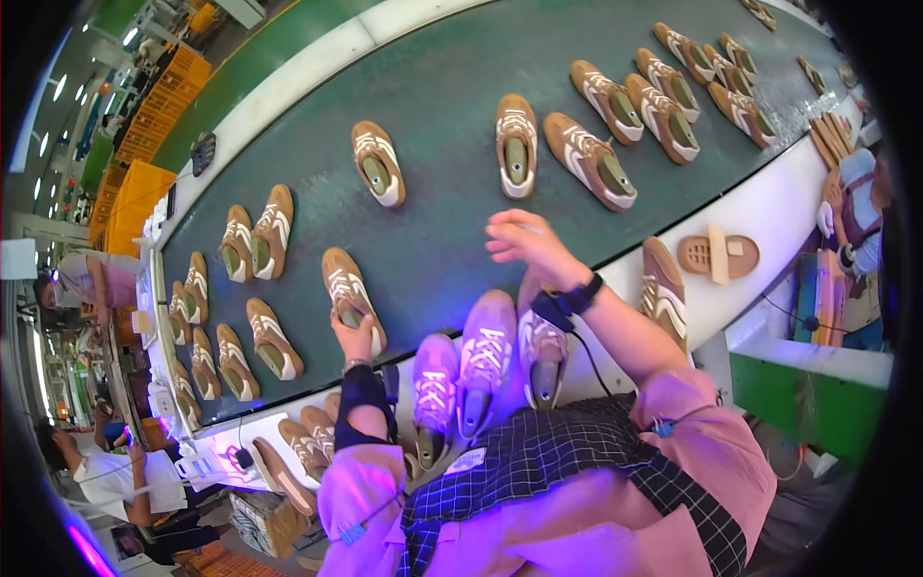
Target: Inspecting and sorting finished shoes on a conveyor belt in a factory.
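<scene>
My left hand point(355, 338) grips the heel end of a tan sneaker point(342, 277) with white laces and side stripes, on the green conveyor belt point(433, 240). Above the belt's near edge hovers my right hand point(532, 247), its fingers apart and slightly bent; I make out nothing held in it. Closest to my body, a row of similar sneakers stands under purple light: one on the left point(436, 385), a middle one point(488, 351), and one point(543, 351) partly hidden by my right wrist. Olive inserts sit inside many of the shoes.
More sneakers point(586, 159) are spread along the belt. On the white ledge to the right lie a sneaker point(663, 288) and a brown sole-shaped piece point(719, 257); several shoes point(306, 438) stand at the left. Orange crates point(144, 197) and co-workers are beyond.
</scene>
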Available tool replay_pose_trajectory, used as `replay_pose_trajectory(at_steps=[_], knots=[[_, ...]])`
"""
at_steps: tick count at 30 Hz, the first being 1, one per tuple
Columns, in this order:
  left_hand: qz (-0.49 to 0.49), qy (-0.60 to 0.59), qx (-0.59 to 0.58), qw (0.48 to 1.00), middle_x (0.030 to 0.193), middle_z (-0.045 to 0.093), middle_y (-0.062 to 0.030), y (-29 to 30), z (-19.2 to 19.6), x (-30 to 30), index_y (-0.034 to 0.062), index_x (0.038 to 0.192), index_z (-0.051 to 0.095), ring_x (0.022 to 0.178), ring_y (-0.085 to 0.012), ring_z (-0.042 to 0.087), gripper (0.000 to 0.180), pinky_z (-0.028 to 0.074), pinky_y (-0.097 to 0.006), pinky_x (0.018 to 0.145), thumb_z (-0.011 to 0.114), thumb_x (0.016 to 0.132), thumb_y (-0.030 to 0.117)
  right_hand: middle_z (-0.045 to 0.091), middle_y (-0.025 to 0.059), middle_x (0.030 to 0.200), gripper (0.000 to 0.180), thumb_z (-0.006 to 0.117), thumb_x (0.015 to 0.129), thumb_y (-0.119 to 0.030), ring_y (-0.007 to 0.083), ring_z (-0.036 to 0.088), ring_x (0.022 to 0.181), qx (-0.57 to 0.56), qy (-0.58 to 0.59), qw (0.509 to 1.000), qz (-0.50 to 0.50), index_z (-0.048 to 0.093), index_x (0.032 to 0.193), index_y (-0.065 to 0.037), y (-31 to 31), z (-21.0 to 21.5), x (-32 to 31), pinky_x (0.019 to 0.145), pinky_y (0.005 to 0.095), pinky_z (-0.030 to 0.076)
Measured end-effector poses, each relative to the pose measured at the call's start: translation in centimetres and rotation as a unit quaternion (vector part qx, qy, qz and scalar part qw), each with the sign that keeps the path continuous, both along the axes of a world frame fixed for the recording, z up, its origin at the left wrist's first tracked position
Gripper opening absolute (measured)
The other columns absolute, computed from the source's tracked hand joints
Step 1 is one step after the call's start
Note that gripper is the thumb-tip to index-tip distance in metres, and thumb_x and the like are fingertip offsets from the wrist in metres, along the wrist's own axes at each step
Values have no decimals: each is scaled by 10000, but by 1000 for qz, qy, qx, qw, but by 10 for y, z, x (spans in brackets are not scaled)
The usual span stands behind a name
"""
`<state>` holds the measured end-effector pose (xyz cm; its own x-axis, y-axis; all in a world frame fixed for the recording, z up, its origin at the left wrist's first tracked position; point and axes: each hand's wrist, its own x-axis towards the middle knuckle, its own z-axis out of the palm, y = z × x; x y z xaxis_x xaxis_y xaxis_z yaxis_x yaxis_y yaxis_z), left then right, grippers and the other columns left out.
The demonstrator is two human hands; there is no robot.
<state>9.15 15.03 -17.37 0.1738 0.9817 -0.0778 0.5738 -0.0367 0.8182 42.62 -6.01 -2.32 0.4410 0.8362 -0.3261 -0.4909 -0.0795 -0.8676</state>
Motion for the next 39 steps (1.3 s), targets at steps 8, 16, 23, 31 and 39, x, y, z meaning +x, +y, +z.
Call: replay_pose_trajectory(at_steps=[8,16,23,31,39], knots=[[-92,105,179,974,1300,361,-305,-76,71,30,-73,1321,280,1182,-424,387,836,289,-451,1025,726,704,272,550,247,1120,608,701,757,-277,254,581,997,-167,-259,947,-89,436,1172,80,-180,-23,-69,861,350,459],[-372,165,213,888,1258,465,-228,-216,102,-24,151,1234,539,1162,-376,430,500,330,-442,967,635,748,219,483,298,1185,926,760,664,-350,356,519,1098,-214,-319,923,-38,259,1295,107,-175,-29,-144,932,371,416],[-266,207,208,918,1208,469,-252,-233,95,-49,221,1232,538,991,-425,479,556,417,-482,865,602,686,137,509,302,1109,871,757,649,-302,389,569,991,-260,-390,882,-43,269,1247,102,-170,-49,-162,850,403,462],[-162,238,247,925,1195,480,-224,-223,92,-69,56,1163,564,1113,-415,409,447,181,-557,1045,608,738,186,503,269,1109,792,737,659,-268,377,555,1015,-226,-344,911,-8,289,1221,65,-164,-52,-207,883,402,449],[-231,6,214,949,1267,438,-228,-246,83,-30,-46,1264,391,1250,-388,336,652,101,-530,1088,642,740,250,549,274,1102,811,742,657,-343,373,566,1002,-136,-384,901,147,373,1260,52,-159,-47,-201,879,394,448]])
